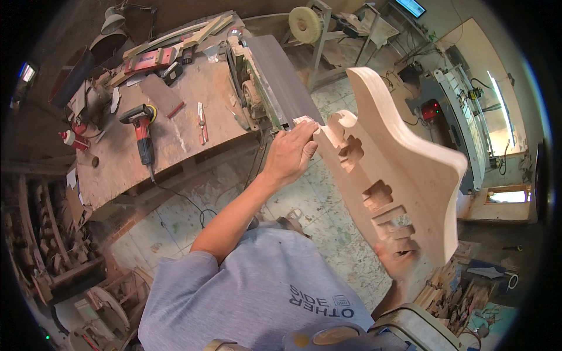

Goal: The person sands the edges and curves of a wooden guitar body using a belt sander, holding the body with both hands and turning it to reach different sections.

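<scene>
I hold an unfinished pale wooden guitar body [404, 158] with several routed cavities, tilted on edge in front of me. My left hand [291, 153] grips its upper horn near the end of a belt sander [281, 82] with a dark abrasive belt. My right hand [397, 262] holds the body's lower end from underneath, partly blurred and partly hidden by the wood.
A dusty workbench [170, 131] at the left carries a red orbital sander [142, 126], clamps and wood offcuts. A buffing wheel [305, 23] stands behind. Grey machines [451, 111] are at the right. Wood scraps [451, 292] lie on the tiled floor at lower right.
</scene>
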Demonstrator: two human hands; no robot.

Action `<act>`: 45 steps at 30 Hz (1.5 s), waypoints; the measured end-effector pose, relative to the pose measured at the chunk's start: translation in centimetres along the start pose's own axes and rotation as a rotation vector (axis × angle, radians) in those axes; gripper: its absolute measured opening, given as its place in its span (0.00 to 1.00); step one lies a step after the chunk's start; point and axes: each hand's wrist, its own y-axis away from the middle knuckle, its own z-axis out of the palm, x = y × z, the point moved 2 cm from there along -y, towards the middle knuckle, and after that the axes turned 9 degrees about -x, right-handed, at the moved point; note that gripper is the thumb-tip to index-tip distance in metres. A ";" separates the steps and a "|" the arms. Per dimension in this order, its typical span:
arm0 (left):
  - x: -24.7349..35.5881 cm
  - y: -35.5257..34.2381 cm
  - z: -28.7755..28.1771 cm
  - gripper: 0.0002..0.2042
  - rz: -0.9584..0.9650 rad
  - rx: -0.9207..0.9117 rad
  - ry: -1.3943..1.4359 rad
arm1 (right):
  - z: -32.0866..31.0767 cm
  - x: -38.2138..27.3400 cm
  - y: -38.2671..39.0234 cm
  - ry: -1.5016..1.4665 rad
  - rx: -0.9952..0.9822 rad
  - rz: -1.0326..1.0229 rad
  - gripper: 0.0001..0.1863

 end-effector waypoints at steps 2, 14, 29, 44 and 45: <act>0.5 -0.3 -0.2 0.24 -0.053 -0.008 0.061 | -2.9 -2.8 -2.1 0.004 -0.040 -0.017 0.32; -0.4 -2.2 -2.3 0.33 -0.133 -0.053 0.275 | -8.6 -8.7 -7.5 -0.179 -0.056 0.088 0.45; -5.8 -5.6 -4.1 0.32 0.106 -0.315 -0.240 | 23.1 5.6 -4.8 -0.652 0.104 0.271 0.23; -6.3 -7.2 -4.7 0.30 0.171 -0.445 -0.149 | 25.1 6.8 -6.1 -0.659 0.094 0.206 0.25; -6.3 -6.5 -4.3 0.29 0.146 -0.442 -0.124 | 24.6 6.7 -5.3 -0.737 0.070 0.233 0.25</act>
